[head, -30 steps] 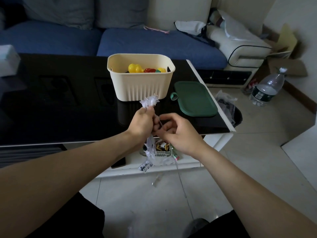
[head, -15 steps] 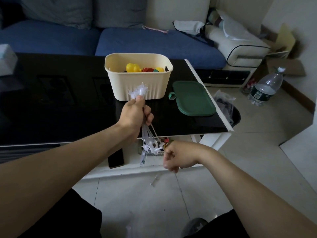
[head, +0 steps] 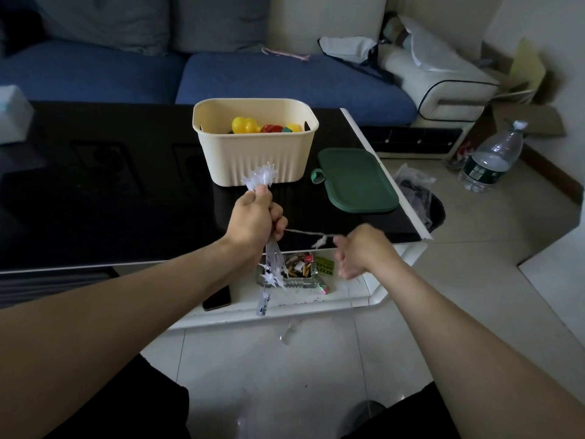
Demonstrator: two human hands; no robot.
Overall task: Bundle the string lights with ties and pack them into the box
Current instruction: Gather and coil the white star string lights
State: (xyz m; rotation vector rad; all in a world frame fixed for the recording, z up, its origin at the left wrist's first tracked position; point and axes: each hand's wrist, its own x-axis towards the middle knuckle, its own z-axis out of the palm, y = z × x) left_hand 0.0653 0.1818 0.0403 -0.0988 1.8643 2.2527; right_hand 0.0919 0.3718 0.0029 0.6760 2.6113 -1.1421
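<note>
My left hand [head: 254, 218] grips a bundle of clear star-shaped string lights [head: 261, 179] above the front edge of the black table [head: 110, 217]. Stars stick out above the fist, and more loops hang below it. One strand runs taut to the right, with a star on it, to my right hand [head: 361, 251], which is blurred and holds the strand's end at its thumb. Behind the hands, the cream ribbed box [head: 253, 160] stands on the table with yellow and red toys inside. Its green lid [head: 357, 182] lies to its right.
A glass dish of small items [head: 294, 274] and a dark phone [head: 218, 299] lie on the white lower shelf. A lined bin [head: 421, 201] and a water bottle [head: 489, 160] stand on the floor at right. The blue sofa [head: 285, 80] is behind the table, and a tissue box [head: 12, 117] sits at far left.
My right hand left the bundle, dropped low, then swung up and to the right, drawing a strand out sideways. My left hand rose slightly with the bundle.
</note>
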